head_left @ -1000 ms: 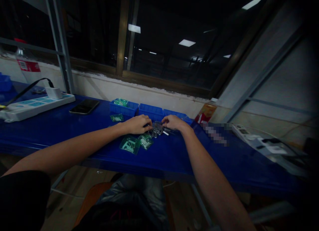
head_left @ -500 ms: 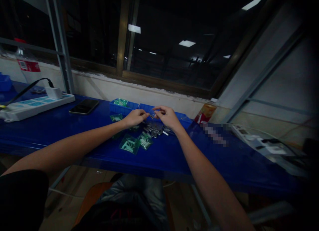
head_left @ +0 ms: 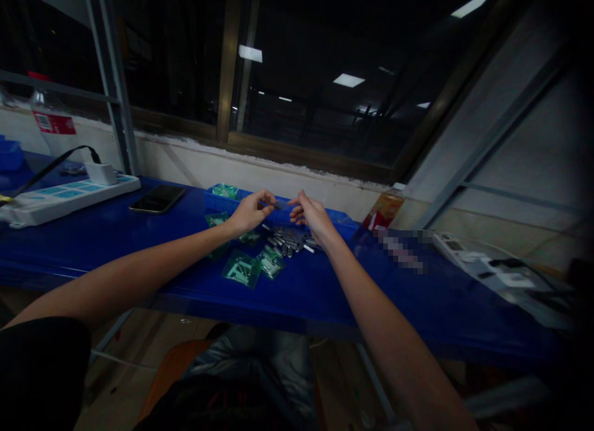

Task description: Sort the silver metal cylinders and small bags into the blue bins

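Observation:
My left hand (head_left: 253,211) pinches a small dark piece (head_left: 278,205) between thumb and fingers, in front of the blue bins. Facing it from the right, my right hand (head_left: 310,213) has its thumb raised and its fingers apart, with nothing visible in it. Below both hands lies a pile of small metal parts (head_left: 290,242) on the blue table (head_left: 297,288). Small clear bags with green contents (head_left: 241,269) lie left of the pile, one of them touching it. Another green bag (head_left: 225,191) rests in the left blue bin (head_left: 213,202).
A phone (head_left: 158,199) and a white power strip (head_left: 69,197) lie on the left. Behind the strip stands a bottle with a red label (head_left: 53,122). A red and brown packet (head_left: 384,212) leans by the wall at right, with another power strip (head_left: 482,267) beyond.
My hands have moved apart. My right hand has opened and let go, while the small piece stays in my left fingers.

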Available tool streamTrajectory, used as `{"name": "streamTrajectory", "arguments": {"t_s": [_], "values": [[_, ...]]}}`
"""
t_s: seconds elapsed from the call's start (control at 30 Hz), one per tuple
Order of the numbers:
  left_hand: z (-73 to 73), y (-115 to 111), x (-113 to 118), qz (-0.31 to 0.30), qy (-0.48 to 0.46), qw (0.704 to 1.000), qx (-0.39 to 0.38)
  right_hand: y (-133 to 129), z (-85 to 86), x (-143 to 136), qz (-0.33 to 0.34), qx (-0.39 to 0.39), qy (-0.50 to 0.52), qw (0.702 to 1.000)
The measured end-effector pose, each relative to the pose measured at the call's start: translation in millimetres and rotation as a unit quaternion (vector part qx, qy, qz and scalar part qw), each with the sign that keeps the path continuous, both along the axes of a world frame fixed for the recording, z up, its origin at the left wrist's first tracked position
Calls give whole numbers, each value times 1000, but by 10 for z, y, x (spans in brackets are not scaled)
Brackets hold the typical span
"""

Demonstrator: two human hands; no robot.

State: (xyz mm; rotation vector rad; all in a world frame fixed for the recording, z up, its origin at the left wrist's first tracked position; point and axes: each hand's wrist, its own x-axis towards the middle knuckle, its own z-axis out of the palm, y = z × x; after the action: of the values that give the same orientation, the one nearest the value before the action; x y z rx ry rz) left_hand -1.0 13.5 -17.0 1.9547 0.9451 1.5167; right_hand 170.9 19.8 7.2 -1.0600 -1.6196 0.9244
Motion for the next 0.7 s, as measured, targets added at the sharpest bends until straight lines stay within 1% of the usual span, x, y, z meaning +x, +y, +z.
{"name": "streamTrajectory", "arguments": {"t_s": [0.07, 0.13, 0.2, 0.23, 0.33, 0.4, 0.43, 0.5, 0.57, 0.6, 0.63, 0.7], "values": [[8, -9, -3, 6, 9, 999, 52, -42, 20, -13, 26, -57, 25, 998], [12, -28, -1, 8, 34, 997, 76, -81, 20, -44, 75, -79, 35, 993], [11, -47, 2, 13, 66, 994, 83, -95, -3, -82, 104, -58, 38, 992], [10, -54, 3, 19, 83, 993, 85, -89, -19, -98, 105, -38, 37, 993], [5, -60, 1, 52, 130, 988, 73, -27, -67, -109, 68, 26, 11, 997], [6, -56, -1, 65, 147, 986, 38, 25, -85, -86, 31, 73, -21, 997], [8, -55, -1, 60, 144, 988, 6, 44, -89, -71, 17, 99, -37, 994], [15, -58, 1, 31, 113, 990, -77, 59, -88, -47, 0, 156, -71, 985], [22, -64, 5, -7, 63, 985, -159, 42, -86, -41, -3, 208, -126, 970], [23, -66, 8, -20, 42, 981, -186, 26, -87, -47, -3, 230, -159, 960], [23, -67, 11, -24, 27, 979, -203, 8, -91, -58, -6, 250, -190, 949], [21, -64, 17, -11, 15, 978, -208, -22, -105, -87, -20, 281, -227, 932]]}}
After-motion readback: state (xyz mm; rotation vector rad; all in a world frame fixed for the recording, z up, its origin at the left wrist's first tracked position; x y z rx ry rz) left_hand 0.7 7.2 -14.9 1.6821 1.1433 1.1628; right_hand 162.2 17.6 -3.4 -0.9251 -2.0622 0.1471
